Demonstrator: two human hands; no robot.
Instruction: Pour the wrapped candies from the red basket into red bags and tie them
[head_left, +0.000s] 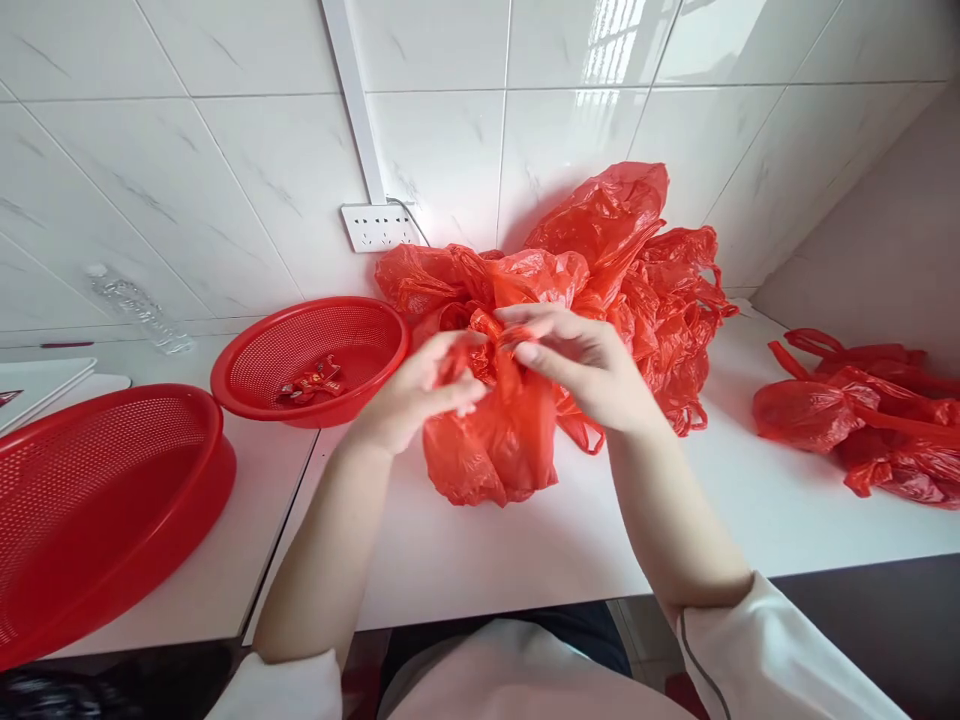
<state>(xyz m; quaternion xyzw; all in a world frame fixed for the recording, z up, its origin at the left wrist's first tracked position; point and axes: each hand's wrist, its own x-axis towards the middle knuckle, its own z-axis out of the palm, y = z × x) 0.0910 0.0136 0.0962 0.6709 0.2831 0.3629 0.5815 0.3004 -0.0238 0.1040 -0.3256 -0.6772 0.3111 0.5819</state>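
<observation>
A red plastic bag [491, 455] stands on the white table in front of me, its top bunched up between my hands. The fingers of my right hand [581, 365] are closed on the gathered top of this bag. On the other side, my left hand [420, 390] has its thumb and fingers apart beside the bunched plastic, slightly blurred. Whether its fingertips touch the bag is hard to make out. What the bag holds is hidden.
Behind the bag lies a heap of red plastic bags [660, 310]. More tied red bags [817, 410] lie at the right. To the left are a red basket [232, 380] with small red packets [315, 382], a larger red basket [214, 440] and a clear bottle [142, 310]. A socket strip [379, 228] is on the wall.
</observation>
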